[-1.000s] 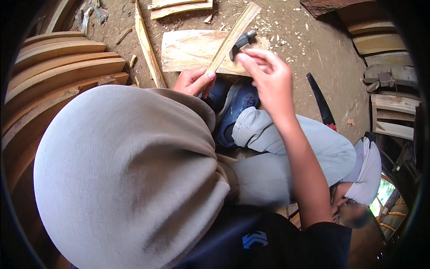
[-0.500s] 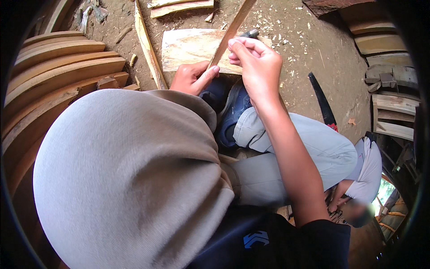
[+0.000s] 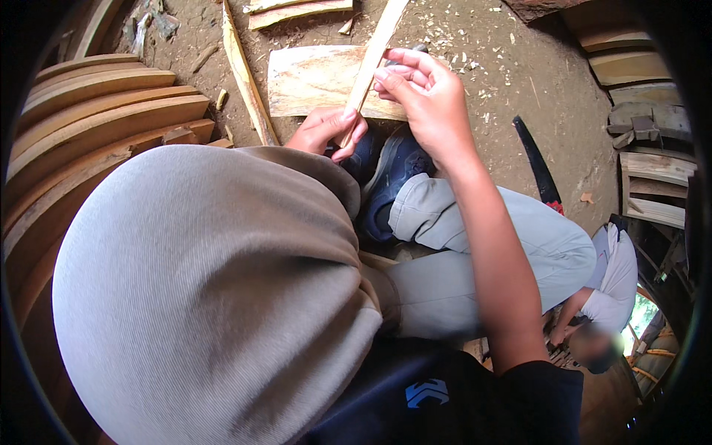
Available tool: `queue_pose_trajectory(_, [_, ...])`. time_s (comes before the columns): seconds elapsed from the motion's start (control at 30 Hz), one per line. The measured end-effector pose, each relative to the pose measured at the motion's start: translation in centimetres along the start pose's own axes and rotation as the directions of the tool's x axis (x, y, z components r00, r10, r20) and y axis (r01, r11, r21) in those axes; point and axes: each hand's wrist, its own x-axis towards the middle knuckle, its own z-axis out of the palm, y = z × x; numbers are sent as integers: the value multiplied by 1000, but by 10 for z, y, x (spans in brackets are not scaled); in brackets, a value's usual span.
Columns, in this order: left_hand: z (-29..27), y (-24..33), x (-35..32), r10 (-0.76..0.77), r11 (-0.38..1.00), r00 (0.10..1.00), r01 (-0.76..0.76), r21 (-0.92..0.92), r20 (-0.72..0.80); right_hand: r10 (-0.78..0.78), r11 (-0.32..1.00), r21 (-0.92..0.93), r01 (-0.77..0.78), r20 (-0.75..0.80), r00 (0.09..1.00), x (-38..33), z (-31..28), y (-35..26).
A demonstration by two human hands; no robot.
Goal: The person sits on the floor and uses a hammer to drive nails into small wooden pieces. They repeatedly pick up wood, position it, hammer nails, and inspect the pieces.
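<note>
Swung steeper against the wooden block (image 3: 315, 80) on the dirt floor, the thin wooden strip (image 3: 377, 46) now stands nearly upright, right hand (image 3: 419, 93) grasping its middle beside a dark tool, left hand (image 3: 324, 130) pinching its foot.

Dirt floor (image 3: 519, 81) with wood block (image 3: 319, 78), chips (image 3: 475, 44), saw (image 3: 538, 163), slats (image 3: 297, 11).

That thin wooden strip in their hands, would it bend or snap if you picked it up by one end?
The strip looks long and thin, so it would probably flex a little and feel light. It stays straight between the left hand and right hand, so it seems fairly stiff. Being so slim, it might snap if bent hard.
</note>
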Motion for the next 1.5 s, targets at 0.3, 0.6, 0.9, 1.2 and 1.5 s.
queue_pose_trajectory(0.3, [-4, 21, 2, -245, 936, 947, 288, -205, 210, 10, 999, 52, -16, 101, 995, 3, -20, 3])
queue_pose_trajectory(0.6, [19, 38, 1, -192, 962, 981, 190, 195, -8, 57, 996, 68, -57, 3, 998, -5, -23, 1])
queue_pose_trajectory(0.9, [39, 43, -8, -377, 925, 852, 367, -99, -363, 60, 998, 30, -56, -181, 982, -10, -24, 5])
queue_pose_trajectory(1.2, [18, 32, -14, -131, 957, 983, 159, 245, -126, -459, 11, -892, 451, 396, 795, -28, -87, -45])
queue_pose_trajectory(1.5, [25, 44, -1, -313, 863, 925, 372, 342, -216, -293, 158, -804, 574, 517, 804, -35, -106, -48])
